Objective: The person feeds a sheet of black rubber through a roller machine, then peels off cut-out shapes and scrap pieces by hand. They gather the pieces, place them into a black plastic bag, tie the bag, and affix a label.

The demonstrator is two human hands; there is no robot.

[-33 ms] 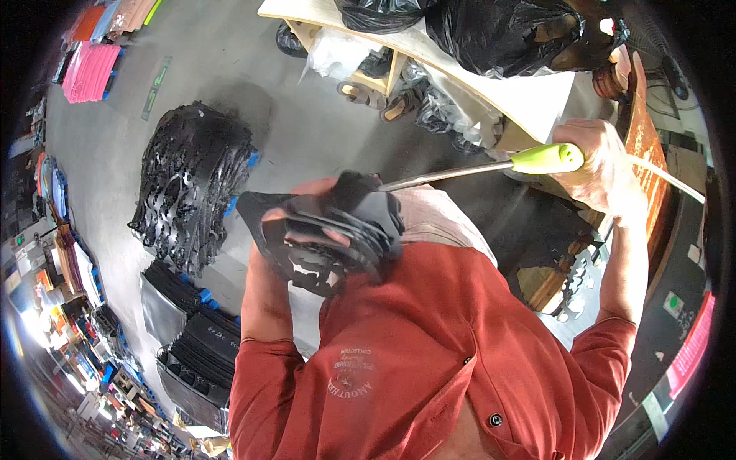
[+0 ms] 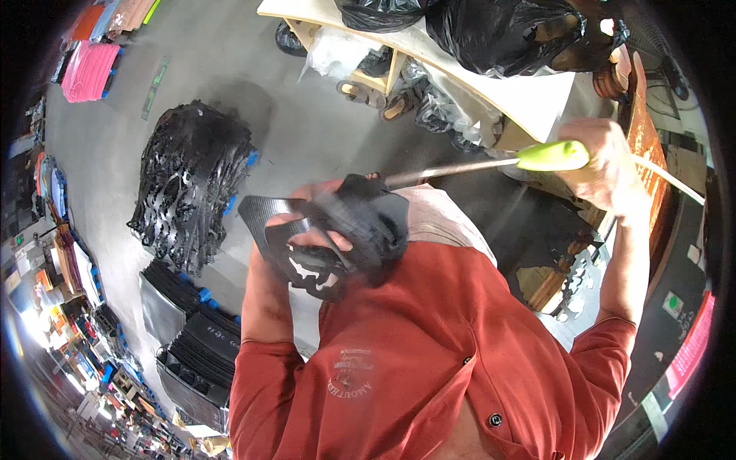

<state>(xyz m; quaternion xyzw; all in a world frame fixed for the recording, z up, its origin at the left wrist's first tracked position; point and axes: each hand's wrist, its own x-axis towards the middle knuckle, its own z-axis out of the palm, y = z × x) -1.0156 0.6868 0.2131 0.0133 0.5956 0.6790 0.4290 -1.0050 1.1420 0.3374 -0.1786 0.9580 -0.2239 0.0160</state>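
Note:
My left hand point(image 2: 313, 239) grips a bundle of black sheet pieces point(image 2: 376, 222) in front of my body. Its fingers show through the cut-out gaps, and the pieces are partly smeared by motion. My right hand point(image 2: 599, 165), a little blurred, is closed at the butt of a long thin metal tool with a lime-green handle point(image 2: 553, 156). From there the metal shaft point(image 2: 452, 169) runs left to the black bundle. Where its tip ends is hidden by the black pieces, so the tool's exact kind cannot be told.
A stack of black cut-out sheets point(image 2: 188, 184) stands on the floor at left, with more black stacks point(image 2: 203, 337) nearer. Pink sheets point(image 2: 90, 70) lie far left. Ahead, a pale table point(image 2: 529, 100) bears black plastic bags point(image 2: 498, 34); sandals point(image 2: 399, 106) lie beneath it.
The green-handled tool and my right hand have shifted slightly to the right. The black pieces in my left hand have fanned apart and moved a little right.

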